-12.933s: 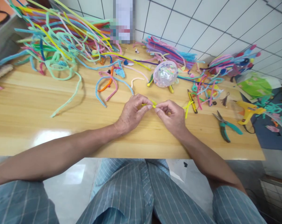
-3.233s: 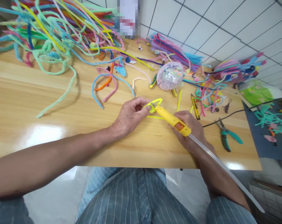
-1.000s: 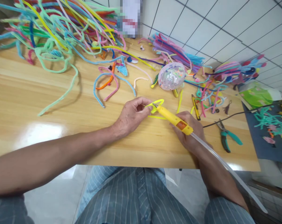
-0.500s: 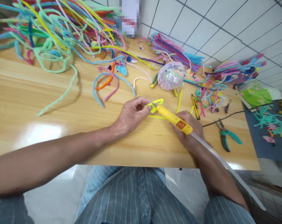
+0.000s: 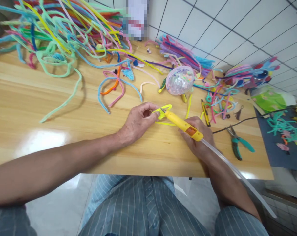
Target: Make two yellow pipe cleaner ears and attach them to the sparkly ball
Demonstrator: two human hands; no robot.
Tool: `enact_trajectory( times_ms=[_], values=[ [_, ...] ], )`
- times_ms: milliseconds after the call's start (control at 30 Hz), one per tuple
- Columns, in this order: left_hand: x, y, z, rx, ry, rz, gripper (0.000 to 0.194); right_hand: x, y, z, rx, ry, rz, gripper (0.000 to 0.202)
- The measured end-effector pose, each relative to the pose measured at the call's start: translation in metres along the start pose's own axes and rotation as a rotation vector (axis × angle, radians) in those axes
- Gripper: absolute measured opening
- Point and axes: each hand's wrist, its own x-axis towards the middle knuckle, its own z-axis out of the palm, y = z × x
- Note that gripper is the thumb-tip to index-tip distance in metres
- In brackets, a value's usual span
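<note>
Between the thumb and fingers of my left hand (image 5: 139,122) is a bent yellow pipe cleaner (image 5: 167,106), with a loop sticking out to the right. My right hand (image 5: 200,136) is wrapped round a yellow hot glue gun (image 5: 181,123). Its metal nozzle (image 5: 163,110) points left and meets the yellow piece by my left fingertips; whether glue is coming out is too small to tell. A long clear glue stick (image 5: 239,178) runs out of the gun's back end, over my right forearm. Another straight yellow strip (image 5: 165,123) shows just below the nozzle.
A big heap of coloured pipe cleaners (image 5: 64,29) fills the back left of the wooden table (image 5: 109,157). Behind my hands stands a clear dish (image 5: 180,80) with small bits inside. Pliers (image 5: 239,144), a yellow cutter (image 5: 205,113) and a black cord (image 5: 237,124) lie to the right.
Almost nothing differs. Both hands keep their places, and the tail of the glue stick has shifted slightly to the left.
</note>
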Motion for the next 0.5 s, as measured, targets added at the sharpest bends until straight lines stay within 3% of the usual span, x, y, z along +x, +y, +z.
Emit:
enact_trajectory(
  times_ms=[367, 500],
  values=[
    [0.000, 0.001, 0.000, -0.002, 0.003, -0.018, 0.022, 0.002, -0.004, -0.007, 0.168, 0.048, 0.021, 0.024],
    [0.001, 0.002, -0.001, -0.014, 0.010, -0.042, 0.026, -0.004, 0.000, -0.016, 0.318, 0.049, 0.086, 0.010]
  ],
)
